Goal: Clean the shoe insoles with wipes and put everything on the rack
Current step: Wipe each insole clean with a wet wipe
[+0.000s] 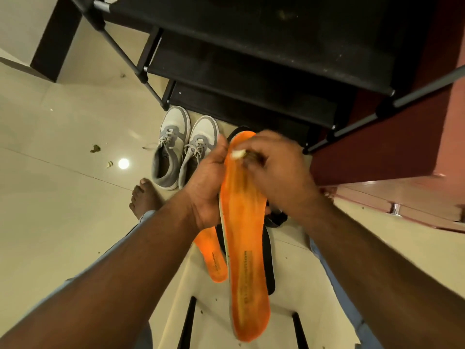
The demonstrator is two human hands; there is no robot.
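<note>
Head view, left to right: shoes (181, 149) upper centre; left hand (208, 180) gripping insole (242, 217) mid-frame; right hand (274, 170) pinching wipe (236, 154) against toe end; rack (251, 59) above. Risk: hard rubbing buckling insole, slipping from one-sided hold.

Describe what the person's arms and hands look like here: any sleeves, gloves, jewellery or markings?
Both forearms are bare up to the frame edge, with no sleeve showing. The left hand and right hand wear no gloves, and no rings, watch or wristband show on the visible sides. No markings are visible. Light blue fabric shows below the arms, apparently legwear rather than sleeves.
</note>
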